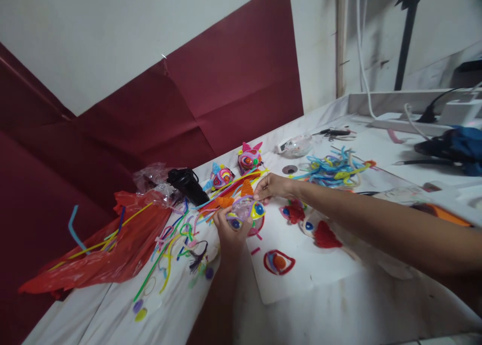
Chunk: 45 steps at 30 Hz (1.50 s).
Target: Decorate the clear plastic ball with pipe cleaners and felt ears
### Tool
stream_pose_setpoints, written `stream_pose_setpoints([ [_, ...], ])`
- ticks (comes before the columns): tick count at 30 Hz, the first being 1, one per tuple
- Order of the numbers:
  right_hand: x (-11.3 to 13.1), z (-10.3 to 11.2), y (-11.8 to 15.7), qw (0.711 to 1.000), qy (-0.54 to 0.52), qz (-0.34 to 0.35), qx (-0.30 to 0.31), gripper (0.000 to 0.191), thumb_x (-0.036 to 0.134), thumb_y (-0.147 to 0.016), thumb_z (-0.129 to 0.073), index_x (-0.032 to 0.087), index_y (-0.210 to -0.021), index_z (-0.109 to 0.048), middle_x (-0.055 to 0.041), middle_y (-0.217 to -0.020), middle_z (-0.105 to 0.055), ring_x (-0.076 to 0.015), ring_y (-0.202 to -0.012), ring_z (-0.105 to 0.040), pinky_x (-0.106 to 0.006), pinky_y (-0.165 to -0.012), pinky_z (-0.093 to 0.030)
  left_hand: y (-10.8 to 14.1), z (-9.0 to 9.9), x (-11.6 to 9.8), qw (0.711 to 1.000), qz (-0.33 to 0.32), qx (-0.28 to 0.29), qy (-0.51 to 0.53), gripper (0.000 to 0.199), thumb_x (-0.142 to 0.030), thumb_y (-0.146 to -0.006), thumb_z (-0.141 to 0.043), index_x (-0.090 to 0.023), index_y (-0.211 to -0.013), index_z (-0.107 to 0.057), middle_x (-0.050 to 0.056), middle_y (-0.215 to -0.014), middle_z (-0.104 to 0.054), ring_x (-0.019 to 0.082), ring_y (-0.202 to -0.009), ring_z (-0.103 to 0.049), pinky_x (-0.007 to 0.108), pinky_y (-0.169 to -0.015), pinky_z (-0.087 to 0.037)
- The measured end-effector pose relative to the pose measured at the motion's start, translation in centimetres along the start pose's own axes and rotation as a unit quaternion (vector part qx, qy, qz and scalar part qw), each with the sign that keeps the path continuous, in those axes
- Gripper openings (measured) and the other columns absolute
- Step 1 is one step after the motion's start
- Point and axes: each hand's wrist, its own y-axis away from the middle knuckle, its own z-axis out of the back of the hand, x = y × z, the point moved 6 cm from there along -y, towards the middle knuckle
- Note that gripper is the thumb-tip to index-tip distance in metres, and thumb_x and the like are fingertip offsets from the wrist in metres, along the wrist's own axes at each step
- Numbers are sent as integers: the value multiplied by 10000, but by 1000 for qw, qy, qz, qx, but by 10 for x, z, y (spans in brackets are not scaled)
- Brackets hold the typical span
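A lilac craft head [243, 208] with orange ears and yellow-rimmed blue eyes is held above the table, near the middle of the view. My left hand [229, 230] grips its lower left side, thumb across the front. The fingers of my right hand [271, 187] are pinched at its upper right, beside the right orange ear [247, 188]. Below them, a white sheet [312, 274] bears a red-rimmed eye piece [279, 262]. Red pieces, one a red heart [326, 234], and a small blue eye lie under my right forearm.
Pink [250, 156] and multicoloured [221, 177] craft heads stand behind, by a black tool [188, 184]. Pipe cleaners lie on a red bag [128, 244] at left and in a blue pile [331, 168] at right. Cables and a blue-black bundle [457, 149] lie far right.
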Motion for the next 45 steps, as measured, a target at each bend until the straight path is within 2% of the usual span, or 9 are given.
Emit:
stream_pose_setpoints([
  [3,-1,3,0,1000,1,12,7,471,515,-467,-936,144,-689,-747,-16,-588,-689,-132,-555,-626,-302,-614,-556,0,0,0,1000,0,4,1,493,-412,-671,-757,-246,-1104,-588,71,-1139,-507,302,-1143,-563,520,-1024,-466],
  [7,-2,2,-2,999,4,32,11,516,535,-424,-928,146,-693,-720,15,-547,-660,-128,-523,-618,-280,-564,-526,1,0,0,1000,8,4,-4,487,-414,-682,-750,-248,-1113,-593,65,-1128,-511,301,-1141,-557,526,-1018,-462],
  [15,1,-2,-1,995,16,89,-37,449,474,-460,-894,153,-665,-657,71,-504,-570,-66,-489,-481,-217,-507,-394,2,3,-6,1000,1,-14,-14,466,-398,-678,-748,-243,-1094,-605,62,-1110,-539,287,-1087,-582,503,-970,-495],
  [22,-3,-3,0,994,20,102,-39,413,482,-510,-864,155,-671,-669,53,-518,-572,-79,-490,-479,-230,-492,-387,1,2,-5,1000,5,-2,-10,473,-404,-674,-756,-254,-1088,-584,63,-1131,-524,287,-1112,-576,500,-994,-488],
  [28,-6,-2,0,995,29,92,-13,428,508,-550,-854,145,-724,-710,19,-543,-621,-113,-486,-564,-245,-494,-473,1,2,-11,1000,8,-14,-13,474,-407,-655,-755,-243,-1068,-590,66,-1123,-538,290,-1104,-573,502,-984,-490],
  [32,-6,-2,0,994,49,101,-13,321,433,-624,-825,154,-746,-723,17,-568,-639,-117,-483,-577,-242,-499,-481,1,1,-13,999,22,-35,-2,469,-412,-631,-737,-239,-1037,-579,69,-1109,-539,295,-1100,-557,518,-990,-474],
  [35,-5,-1,0,991,66,116,-21,192,321,-679,-786,154,-759,-732,23,-567,-633,-108,-492,-564,-224,-505,-450,2,0,-13,999,32,-24,-2,463,-401,-643,-723,-238,-1047,-565,73,-1125,-537,293,-1116,-541,526,-999,-457],
  [40,6,-2,6,962,184,200,-33,139,173,-780,-683,143,-890,-762,-14,-707,-704,-118,-588,-606,-224,-576,-448,2,0,-11,999,46,-16,3,492,-416,-639,-733,-232,-1061,-558,74,-1138,-514,290,-1130,-522,537,-1010,-432],
  [45,11,-3,7,932,260,252,-29,121,151,-818,-701,151,-920,-766,-45,-817,-736,-147,-706,-653,-243,-659,-463,2,0,-12,999,48,-14,10,488,-417,-645,-740,-230,-1058,-559,68,-1131,-509,283,-1126,-523,528,-1010,-427],
])
